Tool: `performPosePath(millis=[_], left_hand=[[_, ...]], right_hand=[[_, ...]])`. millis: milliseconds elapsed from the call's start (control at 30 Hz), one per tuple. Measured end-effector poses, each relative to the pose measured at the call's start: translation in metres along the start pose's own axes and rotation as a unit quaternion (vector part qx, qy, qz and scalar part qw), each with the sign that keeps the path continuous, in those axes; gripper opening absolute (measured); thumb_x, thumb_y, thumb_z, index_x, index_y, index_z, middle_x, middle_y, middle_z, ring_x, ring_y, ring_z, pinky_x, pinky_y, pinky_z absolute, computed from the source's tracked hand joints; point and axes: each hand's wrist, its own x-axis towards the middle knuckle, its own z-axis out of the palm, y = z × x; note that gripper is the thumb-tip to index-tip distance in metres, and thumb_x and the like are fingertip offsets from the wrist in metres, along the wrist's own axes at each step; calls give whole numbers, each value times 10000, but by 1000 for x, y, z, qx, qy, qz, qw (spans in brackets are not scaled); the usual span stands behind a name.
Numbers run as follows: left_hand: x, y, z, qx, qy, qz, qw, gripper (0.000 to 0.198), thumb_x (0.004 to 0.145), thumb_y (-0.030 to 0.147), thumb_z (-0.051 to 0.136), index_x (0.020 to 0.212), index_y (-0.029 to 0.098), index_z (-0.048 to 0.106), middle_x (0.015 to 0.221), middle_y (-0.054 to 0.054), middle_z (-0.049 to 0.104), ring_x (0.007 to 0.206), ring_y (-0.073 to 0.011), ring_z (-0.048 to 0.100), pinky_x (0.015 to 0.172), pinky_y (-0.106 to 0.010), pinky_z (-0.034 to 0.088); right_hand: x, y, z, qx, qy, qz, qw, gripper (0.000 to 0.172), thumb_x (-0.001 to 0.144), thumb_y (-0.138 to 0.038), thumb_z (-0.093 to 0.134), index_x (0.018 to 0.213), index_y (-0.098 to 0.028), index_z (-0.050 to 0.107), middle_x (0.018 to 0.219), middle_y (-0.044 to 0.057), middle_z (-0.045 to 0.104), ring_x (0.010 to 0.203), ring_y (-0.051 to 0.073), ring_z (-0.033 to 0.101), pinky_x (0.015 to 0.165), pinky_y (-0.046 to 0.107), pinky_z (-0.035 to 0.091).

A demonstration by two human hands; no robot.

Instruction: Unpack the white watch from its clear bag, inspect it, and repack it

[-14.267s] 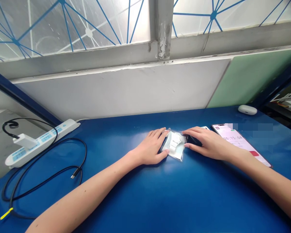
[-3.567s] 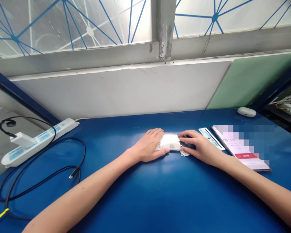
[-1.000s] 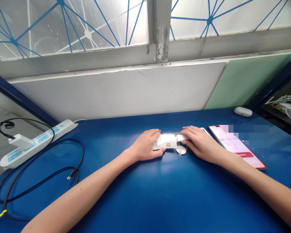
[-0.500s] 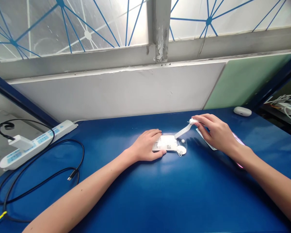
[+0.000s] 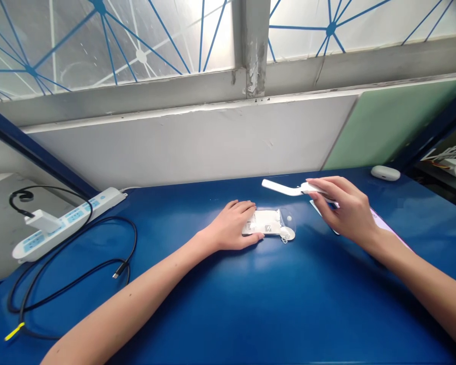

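Your right hand (image 5: 345, 203) pinches a bent white strap (image 5: 281, 188), smooth, its rounded free end pointing left toward the back edge of the blue table (image 5: 220, 304). Your left hand (image 5: 231, 228), well apart, covers the left end of a white packet (image 5: 264, 222); whether it grips or just rests, I cannot tell. Blue tabletop spreads from the packet toward you; a phone (image 5: 389, 228) shows behind your right wrist.

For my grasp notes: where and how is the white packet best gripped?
Probably the left end of the white packet, from the left: thumb at the near edge, fingers over the far one, like the left hand. It lies flat; at its right end are clear plastic and a round white piece.
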Motion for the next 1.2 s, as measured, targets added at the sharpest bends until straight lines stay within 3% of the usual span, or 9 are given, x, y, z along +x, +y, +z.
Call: performPosePath(millis=[233, 433, 567, 700, 900, 1000, 1067, 1133, 1200], left_hand=[[0, -6, -15, -6, -18, -36, 999, 836, 877, 648, 522, 1471, 83, 357, 1520, -225, 387, 1431, -369, 323, 1167, -557, 228], [4, 13, -20, -40, 86, 1, 996, 704, 867, 492, 614, 1446, 161, 388, 1498, -175, 434, 1416, -338, 357, 1171, -536, 260], [5, 30, -19, -40, 104, 37, 993, 517, 877, 415, 626, 1326, 182, 519, 1361, -124, 584, 1383, -312, 419, 1180, -524, 247], [5, 43, -17, -40, 79, 58, 994, 387, 953, 368, 527, 1279, 159, 547, 1281, -130, 642, 1301, -294, 514, 1139, -501, 323], [5, 51, -9, -34, 142, 58, 988, 263, 982, 165, 350, 1081, 135, 592, 1114, -132, 696, 1155, -278, 601, 1023, -456, 429], [5, 52, -12, -102, 166, 5, 981, 238, 982, 178, 342, 971, 152, 578, 942, -112, 700, 886, -242, 662, 848, -415, 506], [6, 55, -18, -223, 174, -34, 959, 211, 1001, 241, 373, 943, 174, 564, 911, -78, 698, 826, -211, 663, 781, -366, 523], [7, 59, -23, -368, 174, -52, 912, 218, 1011, 291, 400, 952, 174, 575, 892, -59, 686, 831, -190, 668, 783, -336, 535], [9, 63, -28, -516, 144, -70, 842, 222, 1000, 341, 449, 1001, 162, 582, 881, -55, 670, 798, -189, 682, 763, -343, 562]], right_hand=[[-1, -9, 1, 27, -86, -37, 995, 312, 950, -273, 534, 1252, -252, 606, 1105, 106, 676, 977, 276, 653, 823, 428, 561], [-2, -23, 2, 60, -118, -53, 990, 288, 949, -282, 529, 1221, -261, 620, 1093, 90, 702, 947, 264, 679, 792, 401, 553], [-5, -39, 0, 103, -138, -41, 984, 254, 964, -292, 511, 1195, -266, 615, 1075, 90, 709, 929, 261, 685, 764, 390, 559], [-5, -49, -1, 160, -108, -17, 981, 216, 974, -250, 486, 1146, -263, 616, 1035, 86, 699, 908, 240, 685, 726, 364, 571], [20, -57, 9, 211, -12, 67, 975, 115, 877, -333, 663, 945, -240, 657, 988, 76, 671, 769, 204, 681, 667, 349, 572], [48, -64, 15, 294, -19, 96, 951, 207, 763, -374, 785, 852, -232, 664, 801, 23, 684, 672, 187, 650, 542, 306, 526], [65, -73, 19, 375, 6, 120, 919, 261, 698, -389, 836, 778, -222, 652, 715, -4, 658, 611, 167, 617, 509, 301, 508], [77, -82, 25, 468, -3, 178, 866, 289, 684, -413, 843, 745, -220, 637, 627, -31, 604, 512, 136, 565, 423, 273, 457], [83, -90, 31, 536, -38, 245, 807, 277, 739, -466, 792, 785, -221, 670, 539, -57, 525, 394, 95, 454, 327, 237, 337]])
